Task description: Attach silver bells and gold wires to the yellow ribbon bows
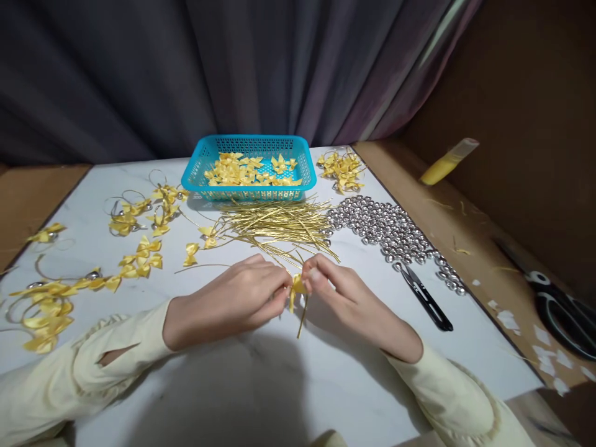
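Between my two hands, near the middle of the white tabletop, is a yellow ribbon bow (297,285) with a gold cord (302,316) hanging below it. My left hand (242,288) is closed, its fingertips pinched at the bow's left side. On the other side my right hand (342,295) pinches the bow and cord with thumb and forefinger. The fingers partly cover the bow, so where the cord passes is hidden. Just beyond my hands lies a loose pile of gold cords (274,220), with single bows (190,253) to its left.
A blue basket (249,194) of yellow bows stands at the back. Silver bells (382,226) spread at right, beside black thread snips (426,298). Corded bows (49,316) lie left, more (342,171) back right. Black scissors (559,310) and a yellow-filled tube (449,161) are far right.
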